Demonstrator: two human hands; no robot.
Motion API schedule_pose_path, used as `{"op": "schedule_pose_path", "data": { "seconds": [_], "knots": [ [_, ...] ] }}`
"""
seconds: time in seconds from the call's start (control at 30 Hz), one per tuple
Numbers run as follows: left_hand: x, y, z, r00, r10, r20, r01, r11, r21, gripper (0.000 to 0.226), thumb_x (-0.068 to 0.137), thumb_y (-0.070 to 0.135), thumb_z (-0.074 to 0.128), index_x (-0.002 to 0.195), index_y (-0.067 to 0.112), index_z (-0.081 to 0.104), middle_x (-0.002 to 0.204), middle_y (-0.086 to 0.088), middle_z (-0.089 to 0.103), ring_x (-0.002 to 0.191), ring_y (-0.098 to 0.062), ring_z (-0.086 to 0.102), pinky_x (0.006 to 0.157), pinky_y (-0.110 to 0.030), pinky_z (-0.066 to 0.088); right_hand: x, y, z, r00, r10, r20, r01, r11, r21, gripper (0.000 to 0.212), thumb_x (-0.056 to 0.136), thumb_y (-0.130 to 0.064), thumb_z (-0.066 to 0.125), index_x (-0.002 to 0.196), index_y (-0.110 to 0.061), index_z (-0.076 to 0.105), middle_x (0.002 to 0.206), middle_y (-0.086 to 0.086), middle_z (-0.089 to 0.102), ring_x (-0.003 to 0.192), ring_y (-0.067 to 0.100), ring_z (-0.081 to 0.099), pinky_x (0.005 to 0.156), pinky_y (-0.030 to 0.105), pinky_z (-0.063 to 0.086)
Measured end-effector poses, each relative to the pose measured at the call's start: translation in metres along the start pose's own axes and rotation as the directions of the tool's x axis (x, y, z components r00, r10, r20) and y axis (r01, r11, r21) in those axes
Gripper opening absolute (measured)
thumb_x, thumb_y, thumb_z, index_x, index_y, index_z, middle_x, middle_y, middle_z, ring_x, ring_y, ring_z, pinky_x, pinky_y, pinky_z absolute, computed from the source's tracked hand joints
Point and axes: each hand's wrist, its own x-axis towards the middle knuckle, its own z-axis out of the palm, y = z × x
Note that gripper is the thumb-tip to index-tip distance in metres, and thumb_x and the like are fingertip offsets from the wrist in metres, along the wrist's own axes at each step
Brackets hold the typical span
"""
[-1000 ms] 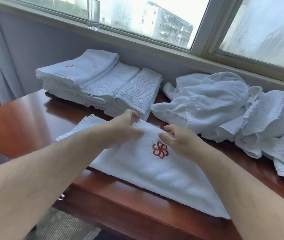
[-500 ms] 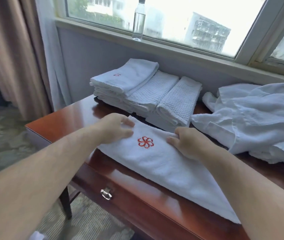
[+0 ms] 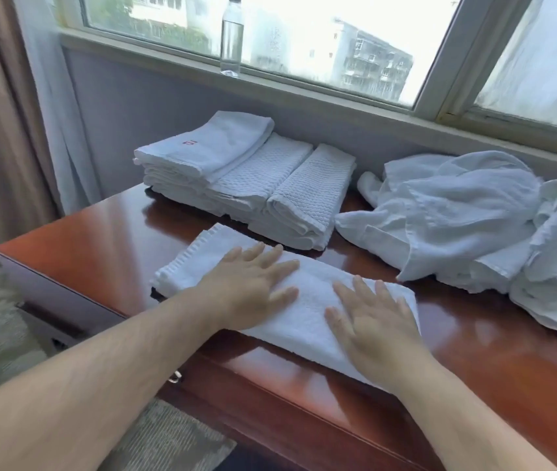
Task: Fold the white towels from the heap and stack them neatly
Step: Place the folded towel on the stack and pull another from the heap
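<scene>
A folded white towel (image 3: pixel 307 300) lies near the front edge of the red-brown wooden table (image 3: pixel 100 232). My left hand (image 3: pixel 250 287) presses flat on its left half, fingers straight and spread. My right hand (image 3: pixel 372 321) lies flat on its right half. Behind it stands a stack of folded white towels (image 3: pixel 250 178), the top left one with a small red mark. The heap of unfolded white towels (image 3: pixel 467 226) lies at the right, against the wall.
A clear bottle (image 3: pixel 232 35) stands on the window sill above the stack. A curtain (image 3: pixel 2 113) hangs at the left. The table's left edge drops to carpet. A drawer pull (image 3: pixel 174 377) shows on the table's front.
The towel has been folded over, so its red flower emblem no longer shows. Both hands went from gripping its edge to lying flat on top. The camera view shifted left.
</scene>
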Motion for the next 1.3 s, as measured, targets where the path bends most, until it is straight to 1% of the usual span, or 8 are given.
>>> {"op": "schedule_pose_path", "data": {
  "seconds": [0.13,0.3,0.47,0.7,0.83,1.03,1.17,1.3],
  "knots": [
    [0.0,-0.003,0.006,1.0,-0.018,0.009,0.018,1.0,0.024,0.076,0.083,0.078,0.002,0.153,0.051,-0.001,0.166,0.013,-0.007,0.153,-0.012,-0.011,0.122,-0.039,-0.007,-0.013,0.031,0.006,0.998,0.065,-0.025,-0.059,0.979,0.196,0.062,0.1,-0.059,0.023,0.158,-0.038,0.015,0.168,-0.009,-0.003,0.154,0.019,-0.01,0.123,0.045,0.003],
    [-0.003,0.0,0.004,0.999,-0.038,0.02,0.037,0.997,0.062,0.07,0.09,0.074,0.008,0.155,0.049,-0.002,0.167,0.012,-0.008,0.153,-0.013,-0.011,0.122,-0.04,-0.006,-0.02,0.045,-0.002,0.871,0.42,-0.257,-0.14,0.711,0.689,0.063,0.088,-0.042,0.066,0.145,-0.022,0.045,0.136,0.001,0.051,0.117,0.017,0.051,0.094,0.03,0.039],
    [-0.008,0.004,0.003,0.998,-0.063,0.03,0.061,0.996,0.064,0.067,0.095,0.071,0.012,0.156,0.048,-0.001,0.167,0.011,-0.008,0.153,-0.014,-0.011,0.123,-0.042,-0.005,-0.018,0.052,-0.018,0.85,0.482,0.213,-0.336,0.185,0.923,0.051,0.084,-0.041,0.077,0.113,0.0,0.065,0.103,0.009,0.075,0.09,0.03,0.074,0.079,0.044,0.061],
    [-0.02,0.008,0.007,0.991,-0.131,0.012,0.13,0.991,0.043,0.074,0.093,0.073,0.012,0.156,0.041,-0.009,0.167,0.007,-0.011,0.153,-0.016,-0.012,0.123,-0.041,-0.006,-0.014,0.02,-0.078,0.977,0.176,-0.125,-0.016,0.636,0.771,0.012,0.079,-0.019,0.061,0.089,-0.018,0.068,0.081,-0.002,0.073,0.074,0.017,0.07,0.063,0.029,0.058],
    [-0.019,0.008,-0.018,0.979,-0.176,-0.102,0.137,0.941,-0.309,0.103,0.084,0.067,0.061,0.16,0.031,0.0,0.167,0.007,0.004,0.153,-0.017,0.007,0.124,-0.042,0.015,-0.01,-0.012,-0.139,0.945,-0.104,-0.31,0.247,0.847,0.47,0.005,0.081,-0.018,0.068,0.081,-0.014,0.065,0.066,-0.002,0.063,0.063,0.015,0.059,0.053,0.022,0.044],
    [-0.028,0.026,-0.127,0.849,-0.065,-0.524,-0.373,0.63,-0.682,0.083,0.062,0.058,0.085,0.133,0.057,0.042,0.127,0.02,0.059,0.118,-0.004,0.058,0.088,-0.025,0.053,-0.019,-0.052,-0.241,0.873,-0.353,-0.338,0.443,0.864,0.241,0.016,0.088,-0.019,0.069,0.087,-0.032,0.06,0.085,-0.006,0.065,0.076,0.013,0.063,0.059,0.024,0.044],
    [-0.036,0.036,-0.173,0.834,-0.076,-0.547,-0.464,0.44,-0.769,0.044,0.074,0.057,0.078,0.106,0.028,0.073,0.103,-0.004,0.076,0.095,-0.025,0.074,0.081,-0.043,0.061,-0.013,-0.07,-0.284,0.777,-0.444,-0.446,0.524,0.849,0.068,0.023,0.082,-0.024,0.077,0.1,-0.033,0.066,0.097,-0.006,0.066,0.086,0.016,0.063,0.069,0.028,0.049],
    [-0.034,0.04,-0.181,0.82,-0.124,-0.558,-0.531,0.196,-0.824,0.024,0.085,0.033,0.075,0.106,0.021,0.073,0.103,-0.011,0.076,0.09,-0.029,0.074,0.07,-0.034,0.059,0.006,-0.057,-0.286,0.691,-0.187,-0.698,0.573,0.73,0.372,0.043,0.078,-0.042,0.084,0.114,-0.034,0.063,0.097,-0.006,0.071,0.083,0.008,0.068,0.073,0.027,0.054]
  ]
}}
